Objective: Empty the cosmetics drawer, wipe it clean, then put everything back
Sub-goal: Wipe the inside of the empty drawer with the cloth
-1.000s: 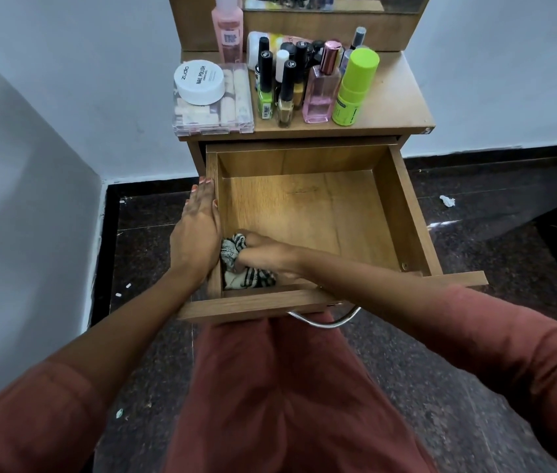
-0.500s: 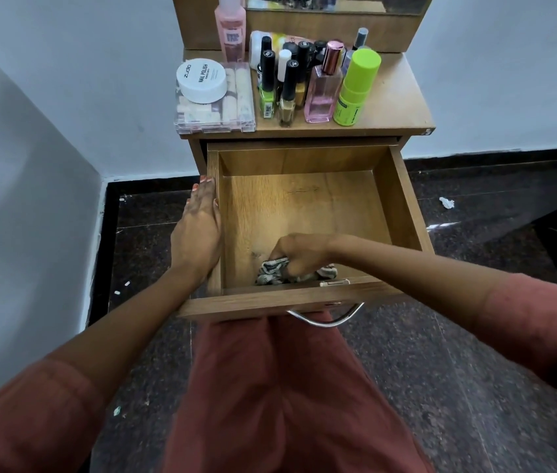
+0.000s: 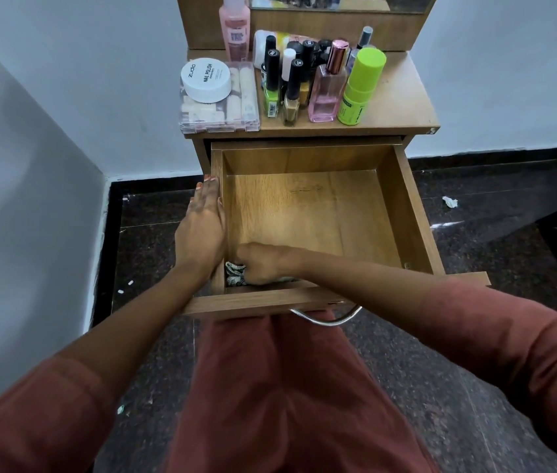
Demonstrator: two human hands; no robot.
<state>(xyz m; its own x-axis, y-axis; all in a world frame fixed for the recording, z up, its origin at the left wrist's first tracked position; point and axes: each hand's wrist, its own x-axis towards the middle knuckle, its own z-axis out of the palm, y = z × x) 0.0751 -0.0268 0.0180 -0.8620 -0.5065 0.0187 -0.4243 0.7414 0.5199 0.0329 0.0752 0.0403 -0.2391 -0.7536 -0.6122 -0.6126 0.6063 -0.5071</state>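
The drawer stood pulled out toward the person; the right hand clenched a cloth in its front-left corner, while the left hand lay flat and open against its left wall.

sleeves: rust-red, loose, pushed up past the forearms | trousers: same rust-red cloth | left hand: orange-painted nails
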